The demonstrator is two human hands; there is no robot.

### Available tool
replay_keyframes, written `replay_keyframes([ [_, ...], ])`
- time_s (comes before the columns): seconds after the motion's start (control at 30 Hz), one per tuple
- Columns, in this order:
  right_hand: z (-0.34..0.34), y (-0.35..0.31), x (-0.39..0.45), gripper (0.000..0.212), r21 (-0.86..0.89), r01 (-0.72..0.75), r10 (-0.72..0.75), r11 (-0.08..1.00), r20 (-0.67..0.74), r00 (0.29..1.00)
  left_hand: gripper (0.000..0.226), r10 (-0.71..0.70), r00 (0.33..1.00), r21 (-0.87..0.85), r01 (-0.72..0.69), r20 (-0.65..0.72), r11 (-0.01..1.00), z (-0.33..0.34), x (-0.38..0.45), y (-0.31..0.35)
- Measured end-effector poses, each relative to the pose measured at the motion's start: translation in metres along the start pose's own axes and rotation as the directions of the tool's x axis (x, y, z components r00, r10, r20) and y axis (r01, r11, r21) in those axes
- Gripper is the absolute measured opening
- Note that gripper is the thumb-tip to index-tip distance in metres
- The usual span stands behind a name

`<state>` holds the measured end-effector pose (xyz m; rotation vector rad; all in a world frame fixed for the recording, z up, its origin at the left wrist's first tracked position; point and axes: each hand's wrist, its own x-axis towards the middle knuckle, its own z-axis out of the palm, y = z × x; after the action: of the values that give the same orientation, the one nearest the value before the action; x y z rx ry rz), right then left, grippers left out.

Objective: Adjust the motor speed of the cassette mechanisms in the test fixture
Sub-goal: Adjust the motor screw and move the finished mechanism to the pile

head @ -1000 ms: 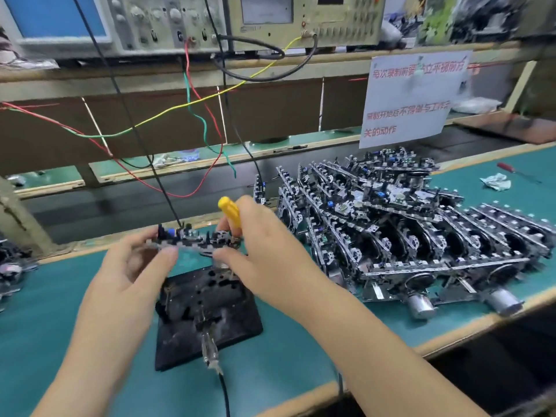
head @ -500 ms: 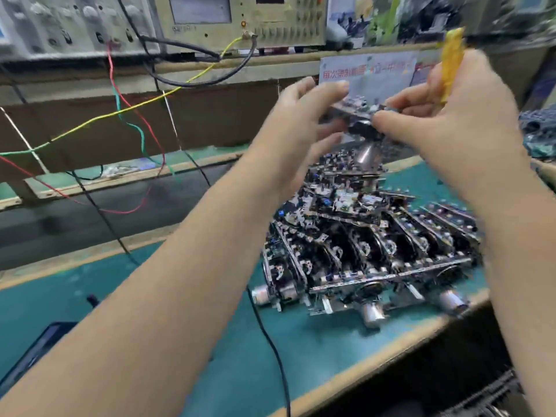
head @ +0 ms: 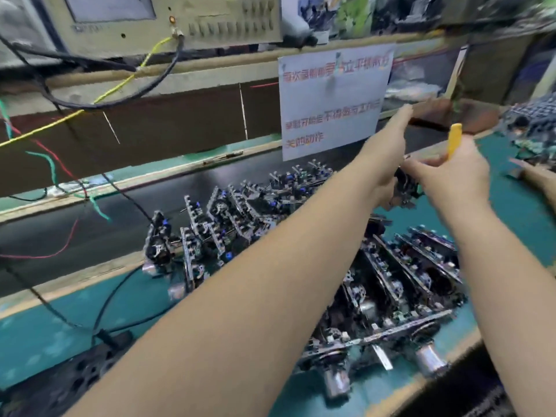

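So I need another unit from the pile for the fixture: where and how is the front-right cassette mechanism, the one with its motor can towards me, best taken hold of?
Take the front-right cassette mechanism by its long metal frame edges, coming from above, thumb one side and fingers the other. It lies flat at the near edge of the pile, top exposed. Its silver motor can sticks out towards you but is round and likely slippery, so a poor grip.

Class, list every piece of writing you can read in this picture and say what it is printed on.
"关的动作": bottom line of the white sign hanging from the shelf.
Sign's upper two lines: red Chinese characters, too blurred to read surely.
Instrument panel: markings too small and blurred.
No other text is legible.
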<state>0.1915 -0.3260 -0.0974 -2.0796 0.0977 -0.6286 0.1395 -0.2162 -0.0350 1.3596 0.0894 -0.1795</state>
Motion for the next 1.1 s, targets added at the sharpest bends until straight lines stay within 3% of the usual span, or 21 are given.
replay_keyframes([
  [0.07, 0.015, 0.016, 0.007, 0.036, -0.072, -0.049, 0.053, 0.996, 0.065, 0.996, 0.071, -0.021, 1.000, -0.042, 0.021, -0.012, 0.999, -0.003, 0.014, -0.005],
  [0.2, 0.038, 0.036, 0.012, 0.037, -0.416, -0.097, 0.233, 0.904, 0.291, 0.928, 0.066, -0.040, 0.991, 0.018, 0.043, -0.126, 0.999, -0.011, 0.022, -0.015],
  [0.3, 0.036, 0.028, 0.007, 0.040, -0.490, -0.084, 0.269, 0.868, 0.321, 0.908, 0.068, -0.093, 0.988, 0.011, 0.095, -0.125, 0.995, -0.016, 0.015, -0.017],
  [0.4, 0.024, -0.013, -0.007, 0.037, -0.378, 0.033, 0.097, 0.925, 0.319, 0.943, 0.069, -0.114, 0.992, -0.178, 0.103, -0.050, 0.979, -0.020, 0.001, -0.014],
  [0.47, 0.016, -0.058, -0.028, 0.027, -0.245, 0.147, -0.071, 0.958, 0.294, 0.953, 0.066, 0.006, 0.999, -0.202, -0.016, -0.049, 0.979, -0.022, -0.022, -0.005],
  [0.53, 0.011, -0.104, -0.058, 0.024, -0.127, 0.241, -0.204, 0.962, 0.249, 0.947, 0.057, 0.156, 0.979, -0.235, -0.183, -0.131, 0.955, -0.036, -0.058, 0.003],
  [0.63, 0.014, -0.161, -0.127, 0.014, 0.148, 0.357, -0.383, 0.922, 0.238, 0.893, 0.036, 0.370, 0.895, -0.174, -0.417, -0.250, 0.892, -0.083, -0.132, 0.000],
  [0.7, 0.027, -0.189, -0.182, 0.013, 0.320, 0.368, -0.462, 0.873, 0.300, 0.835, 0.047, 0.433, 0.838, -0.060, -0.477, -0.331, 0.877, -0.122, -0.183, -0.009],
  [0.77, 0.047, -0.206, -0.240, 0.010, 0.459, 0.274, -0.490, 0.845, 0.459, 0.741, 0.052, 0.501, 0.760, 0.127, -0.496, -0.414, 0.859, -0.169, -0.233, -0.025],
  [0.87, 0.078, -0.216, -0.320, 0.013, 0.528, 0.042, -0.470, 0.848, 0.714, 0.518, 0.027, 0.531, 0.658, 0.472, -0.289, -0.534, 0.833, -0.244, -0.310, -0.056],
  [0.97, 0.100, -0.220, -0.383, 0.021, 0.467, -0.118, -0.397, 0.876, 0.838, 0.375, 0.011, 0.463, 0.551, 0.495, -0.101, -0.694, 0.863, -0.308, -0.379, -0.090],
  [1.03, 0.110, -0.224, -0.414, 0.025, 0.472, -0.237, -0.388, 0.849, 0.862, 0.326, 0.008, 0.465, 0.398, 0.496, -0.027, -0.791, 0.868, -0.343, -0.421, -0.105],
  [1.1, 0.116, -0.228, -0.436, 0.026, 0.484, -0.291, -0.401, 0.825, 0.865, 0.303, 0.016, 0.557, 0.217, 0.596, 0.222, -0.801, 0.771, -0.376, -0.461, -0.116],
])
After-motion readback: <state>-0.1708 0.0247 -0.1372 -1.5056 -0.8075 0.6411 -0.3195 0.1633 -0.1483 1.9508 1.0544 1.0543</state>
